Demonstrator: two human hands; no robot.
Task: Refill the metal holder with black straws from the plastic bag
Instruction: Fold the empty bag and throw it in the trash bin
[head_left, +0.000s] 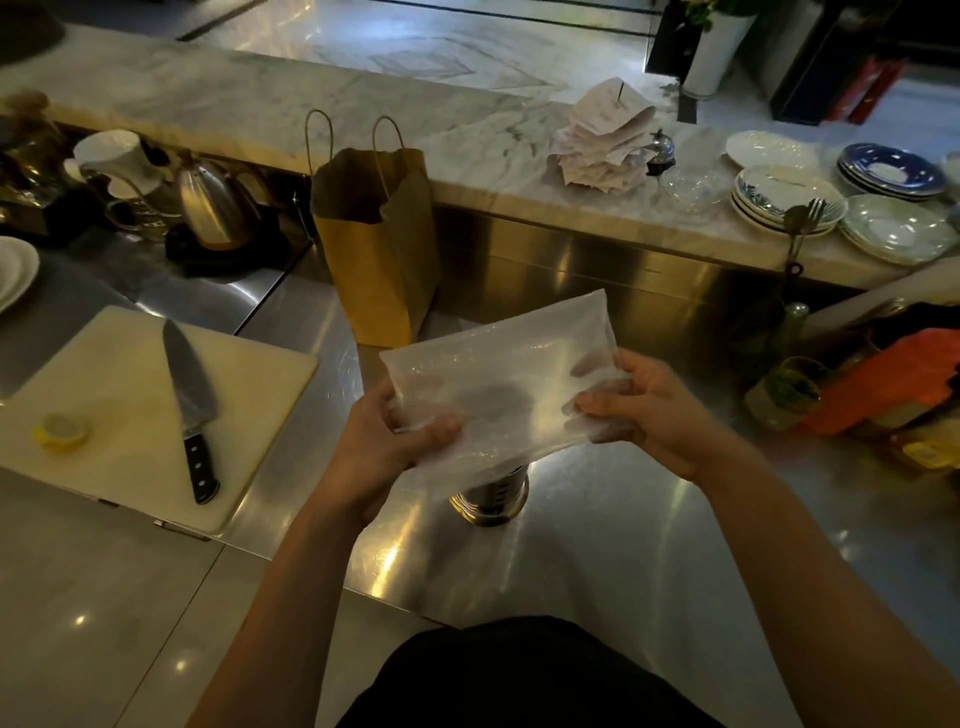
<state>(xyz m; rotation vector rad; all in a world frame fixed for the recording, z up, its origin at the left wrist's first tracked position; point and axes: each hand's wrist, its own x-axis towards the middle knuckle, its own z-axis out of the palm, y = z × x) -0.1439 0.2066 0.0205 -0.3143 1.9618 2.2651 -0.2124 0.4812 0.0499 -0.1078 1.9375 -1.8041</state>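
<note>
The bag (498, 374) is gripped at both ends by the left hand (395, 441) and right hand (654, 410), fingers pinched on plastic. The holder (491, 496) is partly hidden beneath it.

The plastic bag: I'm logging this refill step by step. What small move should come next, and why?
Probably set the bag aside. Both the left hand and the right hand pinch the plastic bag, which looks flat and clear, with no black straws visible inside. It hangs right over the metal holder, hiding its top, so whether the holder is filled cannot be told.
</note>
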